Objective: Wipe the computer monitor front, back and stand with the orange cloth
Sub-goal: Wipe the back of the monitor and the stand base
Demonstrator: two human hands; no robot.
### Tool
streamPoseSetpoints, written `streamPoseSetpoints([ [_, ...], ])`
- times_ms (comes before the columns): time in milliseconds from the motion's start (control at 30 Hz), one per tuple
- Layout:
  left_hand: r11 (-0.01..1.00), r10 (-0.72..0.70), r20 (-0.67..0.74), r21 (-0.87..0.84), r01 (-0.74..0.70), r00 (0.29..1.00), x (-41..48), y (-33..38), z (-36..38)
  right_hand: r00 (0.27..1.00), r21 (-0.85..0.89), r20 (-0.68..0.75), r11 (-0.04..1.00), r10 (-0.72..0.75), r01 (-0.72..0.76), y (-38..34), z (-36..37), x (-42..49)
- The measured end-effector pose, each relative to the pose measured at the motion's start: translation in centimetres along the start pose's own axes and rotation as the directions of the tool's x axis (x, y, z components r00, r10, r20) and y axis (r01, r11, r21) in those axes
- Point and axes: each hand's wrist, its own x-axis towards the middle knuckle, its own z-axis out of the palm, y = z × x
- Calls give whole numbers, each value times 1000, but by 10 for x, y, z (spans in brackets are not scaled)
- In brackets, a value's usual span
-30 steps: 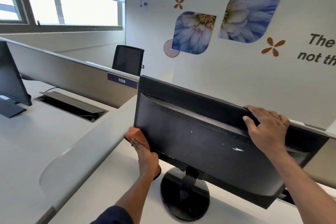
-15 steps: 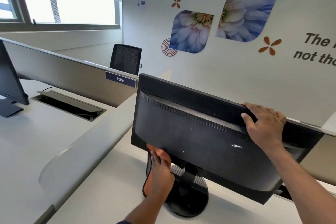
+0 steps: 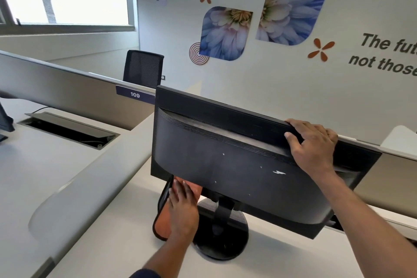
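On the desk, the monitor shows us its back; our right hand curls fingers over its top edge, while our left hand presses straight fingers (held together) onto the orange cloth beneath them.

Bright daylight scene. The window at upper left is mostly blown out to white. Light spreads soft and even over the pale worktop and wall. Shadows are faint, darkest under the monitor around its stand base. The monitor's back is matte with a dull sheen along the ridge. Wide-angle bend curves the partition and worktop edges toward the left border. The left hand and orange cloth look slightly soft.
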Motion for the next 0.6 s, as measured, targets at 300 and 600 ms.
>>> streamPoseSetpoints([
  [300, 978, -104, 44, -180, 110, 994, 12, 1, -1, 1000, 1, -16, 1000, -6, 6, 2, -2, -4],
  [600, 970, 52, 256, -241, 11, 965, -20, 33, 0, 1000, 0, -17, 1000, -14, 14, -1, -2, -2],
])
